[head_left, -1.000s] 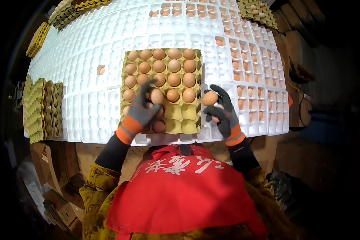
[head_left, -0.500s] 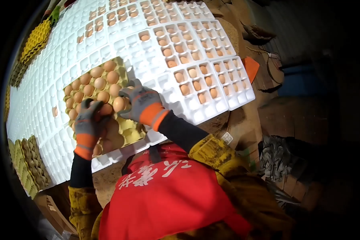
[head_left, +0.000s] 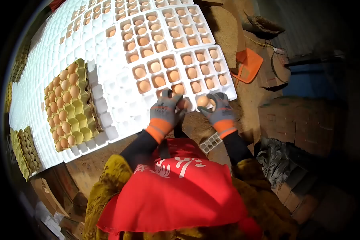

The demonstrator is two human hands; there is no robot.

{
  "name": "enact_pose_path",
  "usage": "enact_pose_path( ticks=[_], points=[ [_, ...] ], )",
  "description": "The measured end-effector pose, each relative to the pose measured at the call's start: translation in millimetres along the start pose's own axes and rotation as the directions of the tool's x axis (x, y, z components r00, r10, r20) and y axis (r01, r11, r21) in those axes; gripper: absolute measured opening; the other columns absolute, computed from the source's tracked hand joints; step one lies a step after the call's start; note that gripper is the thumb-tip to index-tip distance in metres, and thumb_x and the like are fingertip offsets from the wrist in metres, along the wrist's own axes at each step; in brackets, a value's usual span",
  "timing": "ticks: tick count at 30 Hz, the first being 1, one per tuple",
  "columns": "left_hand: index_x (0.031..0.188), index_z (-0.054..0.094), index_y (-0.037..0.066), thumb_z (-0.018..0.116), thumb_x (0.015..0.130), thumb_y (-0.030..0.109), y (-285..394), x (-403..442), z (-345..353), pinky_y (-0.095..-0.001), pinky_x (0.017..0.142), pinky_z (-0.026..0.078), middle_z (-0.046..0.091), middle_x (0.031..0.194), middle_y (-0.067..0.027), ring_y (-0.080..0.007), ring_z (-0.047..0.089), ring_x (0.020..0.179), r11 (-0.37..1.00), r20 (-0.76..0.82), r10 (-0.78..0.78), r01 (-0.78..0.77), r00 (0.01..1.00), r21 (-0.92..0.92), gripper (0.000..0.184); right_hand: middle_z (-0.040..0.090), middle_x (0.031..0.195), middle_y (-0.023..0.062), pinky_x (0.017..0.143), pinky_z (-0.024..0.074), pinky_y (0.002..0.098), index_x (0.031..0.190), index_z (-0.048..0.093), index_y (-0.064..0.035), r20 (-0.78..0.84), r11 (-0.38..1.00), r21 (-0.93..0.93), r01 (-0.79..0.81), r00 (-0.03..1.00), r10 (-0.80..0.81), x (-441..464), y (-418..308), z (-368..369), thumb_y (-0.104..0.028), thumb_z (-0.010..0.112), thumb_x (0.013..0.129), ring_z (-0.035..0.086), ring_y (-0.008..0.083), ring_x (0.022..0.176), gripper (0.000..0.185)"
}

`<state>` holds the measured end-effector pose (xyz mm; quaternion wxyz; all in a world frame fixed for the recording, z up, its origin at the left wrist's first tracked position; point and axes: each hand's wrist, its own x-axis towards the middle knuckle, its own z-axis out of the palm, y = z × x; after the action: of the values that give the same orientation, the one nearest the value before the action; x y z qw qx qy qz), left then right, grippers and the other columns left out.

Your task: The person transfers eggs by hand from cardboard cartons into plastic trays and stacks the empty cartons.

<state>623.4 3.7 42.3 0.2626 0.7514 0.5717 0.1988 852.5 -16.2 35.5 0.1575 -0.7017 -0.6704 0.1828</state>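
Note:
Both my hands wear grey and orange gloves and are over the near row of a white foam egg tray point(head_left: 233, 91). My left hand point(head_left: 164, 110) curls its fingers round brown eggs, one egg point(head_left: 183, 105) showing at its thumb side. Just to the right, my right hand point(head_left: 220, 112) grips an egg point(head_left: 203, 101) between thumb and fingers at the tray's near edge. Part of another egg shows under its fingers. Brown eggs point(head_left: 174, 76) fill the cells beyond my hands. To the left, a yellow pulp egg tray point(head_left: 78, 108) holds eggs on its left side and has bare cups on its right.
More white foam trays spread leftward and away, some with eggs. Stacked pulp trays point(head_left: 24, 154) stand at the left edge. An orange scoop-like object point(head_left: 250, 66) lies beyond the right corner. Cardboard boxes point(head_left: 286, 122) and dark crumpled plastic point(head_left: 274, 160) are at right.
My hands have moved from the yellow pulp tray to the right, carrying eggs to the foam tray's near edge. The view has shifted right, and more cups of the pulp tray show bare.

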Motion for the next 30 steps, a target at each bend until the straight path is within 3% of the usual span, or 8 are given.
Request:
enact_pose_path(
  ticks=[7, 10, 12, 15, 19, 22, 25, 30],
  points=[
    [0.134, 0.06, 0.018, 0.07, 0.09, 0.023, -3, -31, 19, -0.0443, 0.079, 0.056, 0.058, 0.127, -0.0201, -0.0385, 0.065, 0.098, 0.946, 0.059, -0.034, 0.013, 0.998, 0.323, 0.045, 0.055, 0.136, 0.0137, 0.1, 0.0494, 0.0424, 0.135, 0.063, -0.0194, -0.061, 0.901, 0.419, 0.114, 0.993, -0.098, 13, 43, 10, -0.011, 0.068, 0.095, 0.054, 0.0311, 0.127, 0.041],
    [0.142, 0.055, 0.015, 0.067, 0.091, 0.014, -4, -41, 12, -0.0398, 0.079, 0.055, 0.059, 0.127, -0.016, -0.0323, 0.066, 0.095, 0.98, -0.067, 0.031, -0.017, 0.997, 0.196, 0.052, 0.058, 0.135, 0.0124, 0.098, 0.0501, 0.0422, 0.136, 0.062, -0.0102, 0.2, 0.536, 0.822, -0.191, 0.979, 0.04, 25, 58, 0, -0.009, 0.067, 0.095, 0.054, 0.0243, 0.127, 0.041],
    [0.145, 0.051, 0.011, 0.063, 0.091, 0.006, -10, -48, 8, -0.0364, 0.084, 0.054, 0.058, 0.128, -0.0136, -0.0271, 0.064, 0.098, 0.955, -0.202, -0.211, 0.158, 0.956, -0.252, 0.055, 0.06, 0.137, 0.0106, 0.101, 0.0484, 0.0423, 0.134, 0.06, -0.0025, 0.219, 0.239, 0.933, -0.269, 0.952, 0.216, 30, 72, -1, -0.008, 0.062, 0.098, 0.054, 0.0225, 0.126, 0.036],
    [0.147, 0.047, 0.003, 0.05, 0.088, -0.009, -37, -57, 13, -0.0335, 0.098, 0.048, 0.051, 0.134, -0.0132, -0.0218, 0.057, 0.115, 0.879, -0.471, -0.265, 0.01, 0.842, -0.477, 0.06, 0.061, 0.135, 0.0101, 0.108, 0.0428, 0.0467, 0.134, 0.06, -0.0049, -0.39, 0.772, 0.523, 0.361, 0.907, -0.16, 48, 86, 7, -0.011, 0.058, 0.101, 0.055, 0.0262, 0.126, 0.034],
    [0.141, 0.054, 0.004, 0.049, 0.085, -0.015, -48, -35, 18, -0.0371, 0.102, 0.047, 0.053, 0.136, -0.0144, -0.0278, 0.057, 0.12, 0.931, -0.485, -0.144, -0.048, 0.862, -0.362, 0.06, 0.056, 0.143, 0.0077, 0.119, 0.0268, 0.051, 0.139, 0.059, -0.0156, -0.22, 0.888, -0.125, 0.442, 0.86, -0.459, 47, 102, 19, -0.012, 0.053, 0.097, 0.045, 0.0289, 0.139, 0.043],
    [0.126, 0.062, 0.007, 0.062, 0.077, 0.0, -72, -12, 29, -0.0492, 0.1, 0.045, 0.058, 0.126, -0.0183, -0.0429, 0.053, 0.118, 0.98, -0.43, 0.138, -0.06, 0.892, 0.189, 0.05, 0.061, 0.137, 0.0082, 0.119, 0.0267, 0.049, 0.132, 0.064, -0.0112, -0.232, 0.908, -0.006, 0.418, 0.883, -0.408, 52, 96, 20, -0.009, 0.057, 0.087, 0.049, 0.0299, 0.135, 0.045],
    [0.135, 0.059, 0.007, 0.067, 0.086, 0.007, -48, -31, -14, -0.0486, 0.11, 0.04, 0.056, 0.137, -0.0176, -0.0405, 0.05, 0.129, 0.996, -0.361, 0.093, -0.092, 0.928, 0.022, 0.049, 0.067, 0.126, 0.016, 0.112, 0.037, 0.0462, 0.131, 0.063, -0.0022, -0.337, 0.884, -0.129, 0.45, 0.818, -0.466, 56, 62, 7, -0.006, 0.061, 0.088, 0.057, 0.0358, 0.123, 0.043],
    [0.129, 0.062, 0.005, 0.055, 0.071, -0.01, -99, -137, -129, -0.0482, 0.108, 0.042, 0.06, 0.128, -0.019, -0.0402, 0.053, 0.125, 0.994, -0.614, -0.104, 0.105, 0.782, -0.034, 0.061, 0.063, 0.13, 0.012, 0.101, 0.0476, 0.0346, 0.129, 0.062, -0.001, -0.08, 0.794, 0.416, 0.444, 0.887, -0.454, 44, -102, 27, -0.005, 0.065, 0.094, 0.061, 0.0224, 0.115, 0.035]
  ],
)
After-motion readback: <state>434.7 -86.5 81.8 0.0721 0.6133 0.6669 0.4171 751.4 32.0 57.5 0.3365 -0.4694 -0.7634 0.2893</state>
